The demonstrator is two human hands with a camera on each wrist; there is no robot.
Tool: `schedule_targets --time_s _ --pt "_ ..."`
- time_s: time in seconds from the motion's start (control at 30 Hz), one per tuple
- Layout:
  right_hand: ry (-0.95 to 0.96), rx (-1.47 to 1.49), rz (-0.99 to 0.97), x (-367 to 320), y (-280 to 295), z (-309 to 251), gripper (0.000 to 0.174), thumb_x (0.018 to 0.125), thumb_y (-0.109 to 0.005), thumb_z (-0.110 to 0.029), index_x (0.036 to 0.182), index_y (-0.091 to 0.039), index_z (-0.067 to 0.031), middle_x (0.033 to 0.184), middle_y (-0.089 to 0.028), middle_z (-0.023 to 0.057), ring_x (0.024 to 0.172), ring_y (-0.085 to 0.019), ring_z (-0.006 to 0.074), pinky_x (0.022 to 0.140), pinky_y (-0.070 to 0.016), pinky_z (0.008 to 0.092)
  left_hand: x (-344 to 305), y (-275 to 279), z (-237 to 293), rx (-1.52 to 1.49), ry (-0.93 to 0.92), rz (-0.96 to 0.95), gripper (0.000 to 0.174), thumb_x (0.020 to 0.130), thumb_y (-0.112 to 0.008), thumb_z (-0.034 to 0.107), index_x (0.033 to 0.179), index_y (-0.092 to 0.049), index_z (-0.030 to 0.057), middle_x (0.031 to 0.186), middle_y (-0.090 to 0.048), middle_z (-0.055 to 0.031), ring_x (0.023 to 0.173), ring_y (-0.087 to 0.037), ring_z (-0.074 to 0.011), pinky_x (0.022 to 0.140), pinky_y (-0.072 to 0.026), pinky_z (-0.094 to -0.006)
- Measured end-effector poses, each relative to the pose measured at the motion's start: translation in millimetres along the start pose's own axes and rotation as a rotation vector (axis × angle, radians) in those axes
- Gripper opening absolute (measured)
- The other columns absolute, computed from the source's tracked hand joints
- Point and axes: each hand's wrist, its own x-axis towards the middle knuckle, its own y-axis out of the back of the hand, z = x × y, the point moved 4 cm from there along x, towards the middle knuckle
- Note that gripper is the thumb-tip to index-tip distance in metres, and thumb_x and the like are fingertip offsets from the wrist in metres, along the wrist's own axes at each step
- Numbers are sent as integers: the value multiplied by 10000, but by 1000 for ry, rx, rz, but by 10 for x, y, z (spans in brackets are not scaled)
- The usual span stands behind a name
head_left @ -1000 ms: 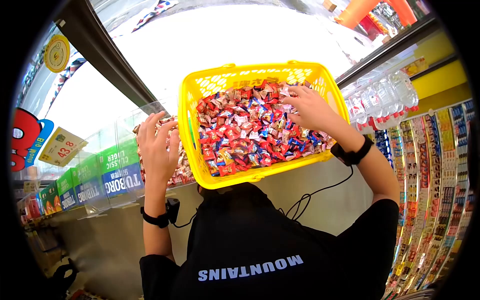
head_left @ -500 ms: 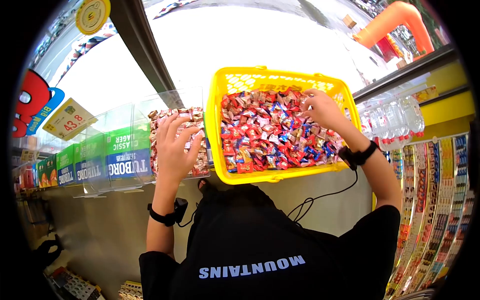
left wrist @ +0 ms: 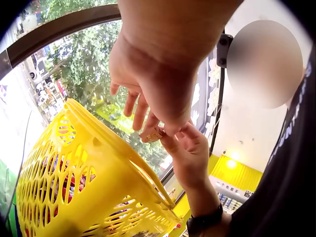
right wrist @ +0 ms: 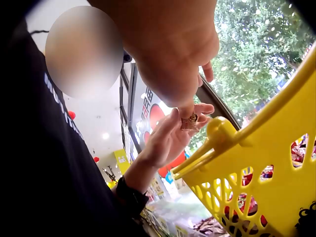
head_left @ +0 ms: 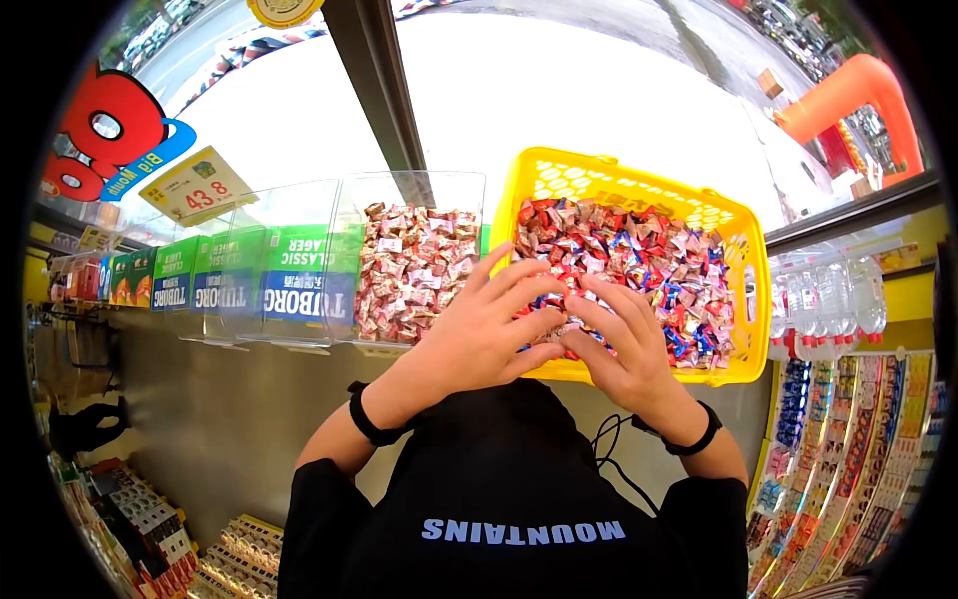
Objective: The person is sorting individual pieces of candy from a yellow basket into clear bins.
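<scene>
A pink-brown wrapped candy point(left wrist: 152, 134) point(right wrist: 189, 122) is between the fingertips of both hands, over the near edge of a yellow basket point(head_left: 756, 299) point(left wrist: 98, 163) point(right wrist: 276, 153). My left hand point(head_left: 489, 324) point(left wrist: 153, 74) point(right wrist: 165, 140) pinches it from the left, its other fingers spread. From the right, my right hand point(head_left: 634, 349) point(left wrist: 190, 160) point(right wrist: 168, 54) pinches the same candy. Many red, blue and pink wrapped candies point(head_left: 639, 260) fill the basket. The hands hide part of them in the head view.
Left of the basket, a clear bin holds pink-brown candies point(head_left: 419, 265). Tuborg cartons point(head_left: 299, 275) stand farther left, below a price sign point(head_left: 195, 187). Water bottles point(head_left: 823, 299) and packed shelves point(head_left: 848, 439) are on the right. A dark window post point(head_left: 374, 80) rises behind the bins.
My left hand has moved right from above the candy bin to the basket edge. My right hand has drawn back toward it, and they meet at a candy. The head view has shifted left.
</scene>
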Motion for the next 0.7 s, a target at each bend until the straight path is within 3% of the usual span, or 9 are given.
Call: schedule_targets --time_s 0.2,0.4,0.5,0.53,0.6,0.7 --pt "119 -41 108 -93 -61 -54 140 828 -810 -75 949 -774 -15 1365 -686 85 1297 -665 382 1025 -589 507 -27 16 -65 -132 58 -77 287 902 -848 291 1102 -734 118 1295 -681 -62 1384 -589 -303 1275 -336 -594" --pt "129 -76 124 -163 -127 -54 173 846 -803 -77 1012 -790 -30 1381 -680 90 1308 -657 373 1043 -580 508 -49 90 -67 -77 49 -106 264 837 -867 236 1050 -750 135 1351 -669 -61 1435 -537 -346 1276 -333 -598" --pt "23 -10 83 -159 -174 -32 235 865 -792 -76 1099 -791 -43 1416 -663 115 1336 -636 370 1070 -563 511 -102 205 -155 84 69 61 182 839 -857 246 980 -755 192 1374 -648 -43 1445 -511 -354 1264 -338 -609" --pt "-1 10 79 -172 -201 -28 260 868 -789 -74 1127 -786 -46 1428 -656 124 1347 -628 371 1080 -555 513 -146 278 -239 233 106 175 139 804 -862 214 895 -756 217 1402 -645 -42 1458 -493 -378 1271 -331 -608" --pt "-49 52 72 -219 -263 -20 311 873 -783 -70 1184 -776 -53 1452 -641 142 1368 -612 372 1100 -539 517 -322 381 -667 459 208 335 125 796 -858 206 883 -773 235 1457 -617 -49 1501 -441 -377 1302 -246 -640" --pt "-95 74 48 -250 -267 -21 319 869 -774 -61 1187 -764 -45 1466 -630 154 1379 -602 380 1122 -519 528 -651 423 -1420 715 392 288 85 811 -855 261 884 -814 246 1532 -557 -46 1554 -361 -367 1314 -146 -682"
